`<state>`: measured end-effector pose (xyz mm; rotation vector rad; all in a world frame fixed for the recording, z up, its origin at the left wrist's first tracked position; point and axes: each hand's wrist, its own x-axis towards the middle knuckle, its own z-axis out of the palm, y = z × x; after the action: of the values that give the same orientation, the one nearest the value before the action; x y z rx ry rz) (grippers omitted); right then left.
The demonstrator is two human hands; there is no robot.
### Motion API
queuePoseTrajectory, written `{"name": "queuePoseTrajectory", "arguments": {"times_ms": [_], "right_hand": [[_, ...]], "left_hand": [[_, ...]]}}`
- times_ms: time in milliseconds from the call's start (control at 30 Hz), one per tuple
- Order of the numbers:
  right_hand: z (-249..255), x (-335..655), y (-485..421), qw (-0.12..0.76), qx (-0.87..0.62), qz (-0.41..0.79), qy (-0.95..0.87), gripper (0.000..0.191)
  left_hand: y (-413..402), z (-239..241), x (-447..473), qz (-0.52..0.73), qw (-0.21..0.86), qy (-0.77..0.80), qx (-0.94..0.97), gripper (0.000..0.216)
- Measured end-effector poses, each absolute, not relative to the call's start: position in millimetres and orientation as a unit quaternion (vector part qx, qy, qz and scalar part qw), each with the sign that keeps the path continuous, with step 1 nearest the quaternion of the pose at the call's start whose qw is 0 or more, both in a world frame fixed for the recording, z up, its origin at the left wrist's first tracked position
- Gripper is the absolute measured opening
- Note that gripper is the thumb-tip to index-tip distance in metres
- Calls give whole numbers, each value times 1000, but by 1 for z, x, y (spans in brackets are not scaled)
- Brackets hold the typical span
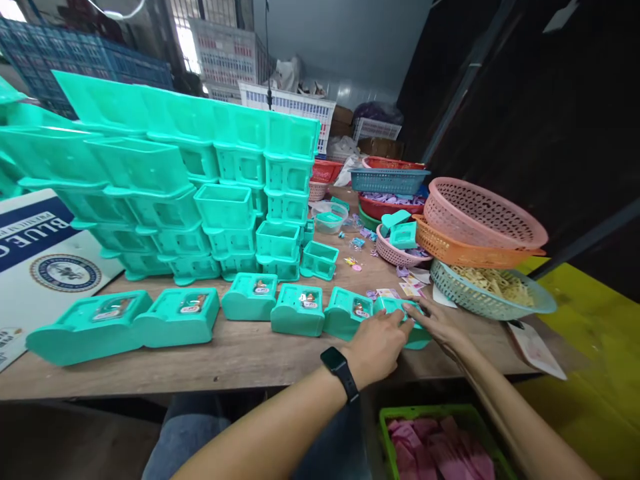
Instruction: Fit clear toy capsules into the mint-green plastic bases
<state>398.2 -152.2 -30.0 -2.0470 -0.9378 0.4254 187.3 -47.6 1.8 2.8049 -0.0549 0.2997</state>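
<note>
A row of boxes [298, 311] lies along the table [240, 357] front, stacked boxes [200, 193] behind it, baskets [480, 233] to the right.

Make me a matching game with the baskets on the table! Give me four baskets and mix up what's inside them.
Baskets:
1. pale green basket
2. small pink basket
3. red basket
4. green crate below the table edge

What is inside:
A. purple bits
B. pink pieces
C. pale yellow sticks
D. teal plastic boxes

Pairs: 1-C, 2-D, 3-A, 4-B

Both hands, left hand and right hand, rest on the last teal box in the front row.
</note>
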Motion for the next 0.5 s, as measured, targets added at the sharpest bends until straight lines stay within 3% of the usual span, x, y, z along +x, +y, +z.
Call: {"name": "queuePoseTrajectory", "arguments": {"times_ms": [233,500], "right_hand": [[-29,393,-153,401,-819,158,-378,72],[-26,384,-160,387,-807,152,-419,80]], "left_hand": [[-47,-2,188,112,162,-32,980,68],[-45,-2,181,114,166,-27,979,61]]}}
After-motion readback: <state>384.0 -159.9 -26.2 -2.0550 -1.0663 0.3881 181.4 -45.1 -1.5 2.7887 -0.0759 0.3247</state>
